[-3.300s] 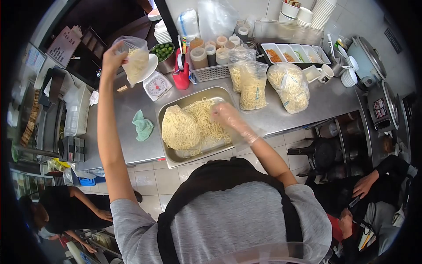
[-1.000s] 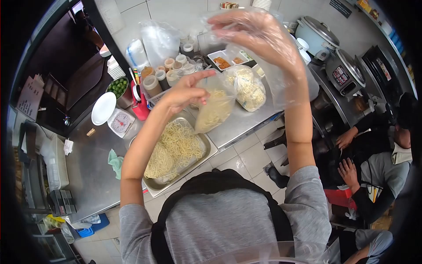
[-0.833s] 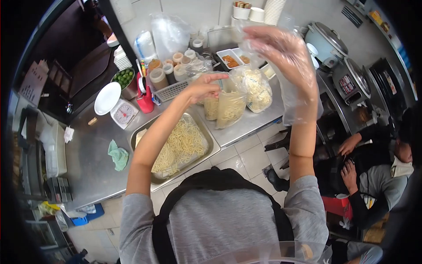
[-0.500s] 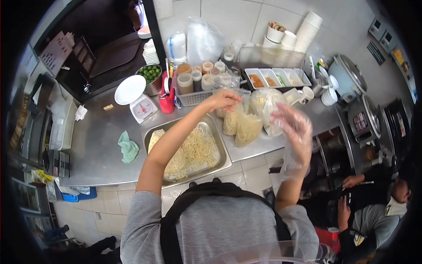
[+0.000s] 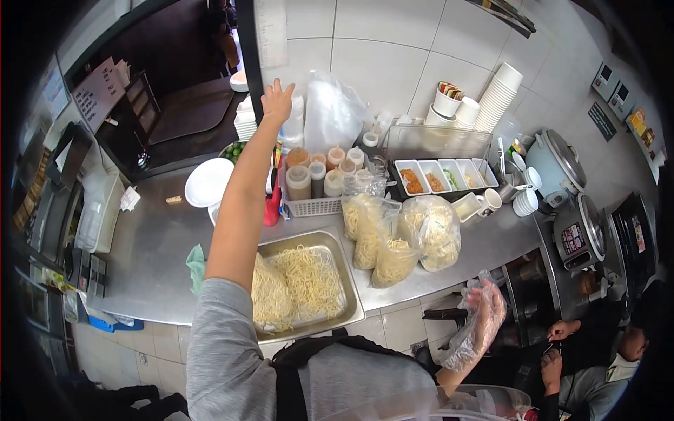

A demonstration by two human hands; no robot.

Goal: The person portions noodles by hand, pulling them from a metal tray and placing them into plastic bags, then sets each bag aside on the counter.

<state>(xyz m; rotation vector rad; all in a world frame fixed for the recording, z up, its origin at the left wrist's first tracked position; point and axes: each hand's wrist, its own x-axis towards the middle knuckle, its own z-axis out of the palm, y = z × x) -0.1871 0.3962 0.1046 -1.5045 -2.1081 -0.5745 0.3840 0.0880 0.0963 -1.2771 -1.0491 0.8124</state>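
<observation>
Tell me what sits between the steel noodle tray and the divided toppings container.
In the head view, clear bags of noodles stand between the tray and the toppings container.

Yellow noodles point(image 5: 309, 281) are filling the silver tray point(image 5: 354, 295). A green cloth point(image 5: 196, 261) is lying at its nine o'clock, a red bottle point(image 5: 272, 208) at eleven.

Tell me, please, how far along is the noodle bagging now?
Done: several filled noodle bags stand on the counter, right of the tray. In hand: nothing; the left hand reaches up at the back wall beside the clear plastic bags, the gloved right hand hangs low, empty. Left: loose noodles lie heaped in the tray.
</observation>
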